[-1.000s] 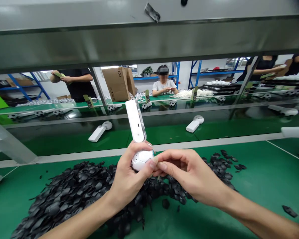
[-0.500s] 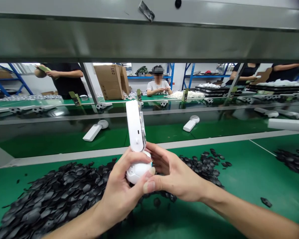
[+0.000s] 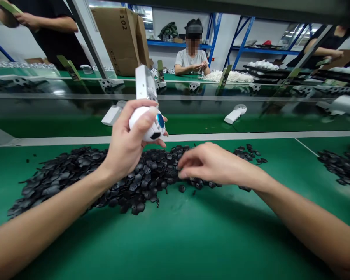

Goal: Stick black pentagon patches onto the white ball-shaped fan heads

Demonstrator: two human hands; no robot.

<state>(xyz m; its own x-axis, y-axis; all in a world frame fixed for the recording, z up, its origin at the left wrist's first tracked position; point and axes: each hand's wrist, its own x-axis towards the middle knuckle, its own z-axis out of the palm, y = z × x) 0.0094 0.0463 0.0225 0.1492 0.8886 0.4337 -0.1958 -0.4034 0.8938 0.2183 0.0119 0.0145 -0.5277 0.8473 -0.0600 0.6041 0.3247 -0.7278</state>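
My left hand (image 3: 128,136) is wrapped round the ball-shaped head of a white handheld fan (image 3: 146,83), raised above the bench. Its handle points up and away. A blue disc and a black patch show on the head's right and lower side. My right hand (image 3: 212,163) is low over the pile of black plastic pieces (image 3: 147,171), its thumb and fingers curled together at the pile's right part. Whatever lies between those fingertips is too small or hidden to make out.
Beyond the bench's pale edge (image 3: 186,137), more white fans (image 3: 235,114) lie on a green conveyor. Another black pile (image 3: 340,165) is at the right, with a bit of someone's hand beside it. Co-workers stand or sit across the line, near a cardboard box (image 3: 116,42).
My right hand has left the fan and moved down to the black pieces. My left hand alone keeps the fan, now turned so the blue disc shows. The view has tilted downward.
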